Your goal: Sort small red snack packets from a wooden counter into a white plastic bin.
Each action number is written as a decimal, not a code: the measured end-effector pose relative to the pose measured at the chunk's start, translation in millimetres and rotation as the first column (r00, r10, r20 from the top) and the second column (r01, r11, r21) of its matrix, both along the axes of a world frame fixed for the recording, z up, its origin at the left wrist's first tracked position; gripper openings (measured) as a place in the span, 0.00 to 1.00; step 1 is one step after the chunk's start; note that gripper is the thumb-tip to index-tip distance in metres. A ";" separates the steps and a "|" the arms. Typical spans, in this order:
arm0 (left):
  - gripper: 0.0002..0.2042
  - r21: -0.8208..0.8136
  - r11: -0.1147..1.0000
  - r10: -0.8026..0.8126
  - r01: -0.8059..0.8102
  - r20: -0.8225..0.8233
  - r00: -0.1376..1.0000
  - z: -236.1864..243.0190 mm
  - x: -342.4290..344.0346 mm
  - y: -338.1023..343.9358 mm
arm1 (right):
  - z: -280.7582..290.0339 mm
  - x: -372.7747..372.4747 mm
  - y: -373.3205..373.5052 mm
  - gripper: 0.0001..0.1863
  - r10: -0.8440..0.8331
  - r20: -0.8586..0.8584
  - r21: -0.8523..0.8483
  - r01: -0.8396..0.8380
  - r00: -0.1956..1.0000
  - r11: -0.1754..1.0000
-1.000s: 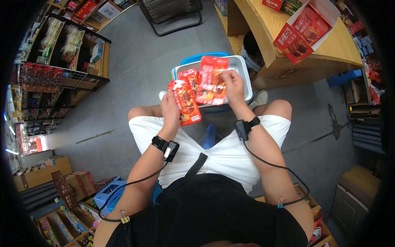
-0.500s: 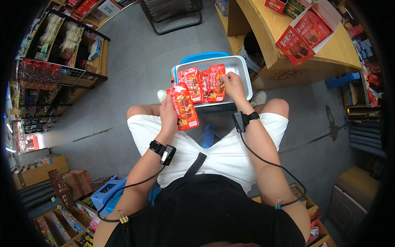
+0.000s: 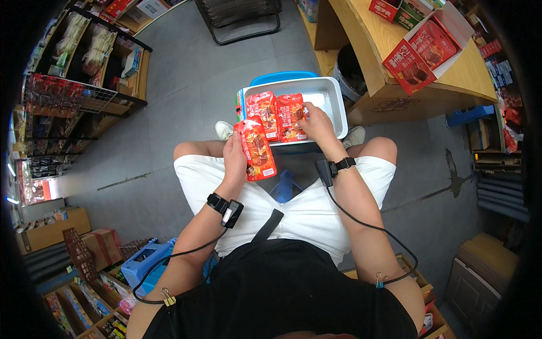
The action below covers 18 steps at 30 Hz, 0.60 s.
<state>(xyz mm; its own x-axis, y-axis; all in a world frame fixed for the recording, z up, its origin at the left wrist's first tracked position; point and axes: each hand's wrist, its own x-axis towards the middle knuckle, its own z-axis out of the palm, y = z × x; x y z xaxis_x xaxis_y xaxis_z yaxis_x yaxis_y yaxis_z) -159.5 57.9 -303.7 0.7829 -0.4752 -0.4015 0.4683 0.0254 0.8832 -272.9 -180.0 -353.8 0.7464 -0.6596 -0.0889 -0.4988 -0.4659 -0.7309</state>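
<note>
My left hand (image 3: 234, 158) is closed round the left edge of a red snack packet (image 3: 257, 150), tilted and held above my lap at the near left side of a white tray (image 3: 337, 107). Two side-by-side piles of like red packets lie in that tray, a left pile (image 3: 261, 110) and a right pile (image 3: 291, 116). My right hand (image 3: 318, 125) has its fingers curled at the right edge of the top packet on the right pile. Its fingertips are partly hidden.
Beyond the tray sits a blue rim (image 3: 282, 77). A wooden counter (image 3: 361, 34) at the far right bears an open red carton (image 3: 418, 62) of packets. A dark bin (image 3: 349, 70) stands beside it. Shelves (image 3: 84, 62) line the left; a folding chair (image 3: 240, 20) is ahead.
The packet at my right hand has gone from overlapping its neighbour at a slant to lying squarely on the right pile. My left hand with its packet has shifted slightly.
</note>
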 end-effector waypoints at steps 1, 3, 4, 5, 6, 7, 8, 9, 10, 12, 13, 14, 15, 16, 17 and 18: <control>0.21 0.004 1.000 -0.007 0.007 0.000 1.000 0.4 -0.6 -0.2 | 0.7 -2.0 1.6 0.26 0.046 -0.008 -0.057 -0.046 0.999 0.997; 0.21 0.011 1.000 -0.007 0.007 0.002 1.000 2.4 -1.6 -1.2 | 4.4 -3.6 1.7 0.27 0.091 -0.083 -0.034 -0.095 0.992 0.995; 0.21 0.016 1.000 -0.005 0.005 0.003 1.000 3.6 -2.1 -1.8 | 5.4 -2.9 0.8 0.28 0.139 -0.127 -0.015 -0.142 0.982 0.990; 0.21 0.017 1.000 -0.008 0.008 0.003 1.000 4.6 -2.9 -2.5 | 5.9 -2.8 0.5 0.29 0.187 -0.172 0.005 -0.188 0.967 0.982; 0.21 0.012 1.000 -0.006 0.006 0.004 1.000 5.6 -3.6 -3.3 | 5.7 -3.1 1.3 0.29 0.184 -0.171 0.006 -0.185 0.968 0.983; 0.21 0.008 1.000 -0.003 0.003 0.005 1.000 6.4 -4.4 -4.1 | 5.5 -3.2 2.4 0.29 0.188 -0.188 0.021 -0.188 0.964 0.982; 0.21 0.008 1.000 -0.006 0.006 0.005 1.000 7.0 -5.1 -5.2 | 6.9 -3.0 3.7 0.29 0.194 -0.204 0.035 -0.191 0.960 0.981; 0.20 -0.004 1.000 -0.006 0.006 0.005 1.000 7.6 -6.0 -6.4 | 8.4 -2.8 4.9 0.29 0.191 -0.204 0.036 -0.188 0.960 0.982; 0.20 -0.016 1.000 -0.006 0.006 0.005 1.000 8.2 -6.7 -7.5 | 9.9 -2.5 5.9 0.28 0.184 -0.232 0.052 -0.177 0.955 0.983; 0.20 -0.020 1.000 -0.011 0.011 0.003 1.000 10.3 -8.5 -8.8 | 13.9 -1.8 8.0 0.28 0.177 -0.260 0.068 -0.165 0.949 0.984; 0.20 -0.024 1.000 -0.013 0.013 0.000 1.000 10.9 -9.2 -9.1 | 15.4 -1.5 8.9 0.28 0.167 -0.268 0.055 -0.158 0.949 0.986; 0.20 -0.024 1.000 -0.014 0.014 0.001 1.000 10.9 -9.6 -9.3 | 16.3 -1.6 9.5 0.28 0.157 -0.276 0.042 -0.151 0.948 0.988; 0.21 -0.018 1.000 -0.019 0.020 0.007 1.000 10.7 -10.0 -9.2 | 16.8 -1.9 9.7 0.28 0.156 -0.275 0.043 -0.150 0.949 0.988; 0.21 -0.013 1.000 -0.024 0.024 0.013 1.000 10.4 -10.3 -8.9 | 17.3 -2.0 10.0 0.30 0.165 -0.284 0.039 -0.161 0.944 0.986; 0.21 -0.013 1.000 -0.026 0.026 0.014 1.000 8.7 -9.9 -8.8 | 17.6 -2.0 9.4 0.32 0.173 -0.293 0.034 -0.171 0.940 0.985; 0.21 -0.009 1.000 -0.028 0.028 0.014 1.000 6.4 -9.4 -8.3 | 16.5 -2.4 8.8 0.32 0.172 -0.292 0.034 -0.169 0.941 0.985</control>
<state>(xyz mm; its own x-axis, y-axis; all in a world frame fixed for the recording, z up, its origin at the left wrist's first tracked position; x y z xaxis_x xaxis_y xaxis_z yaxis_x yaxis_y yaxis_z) -168.9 49.6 -297.3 0.7748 -0.5007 -0.3860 0.4563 0.0203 0.8896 -275.3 -171.3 -337.3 0.7876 -0.5232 -0.3254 -0.6052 -0.5576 -0.5682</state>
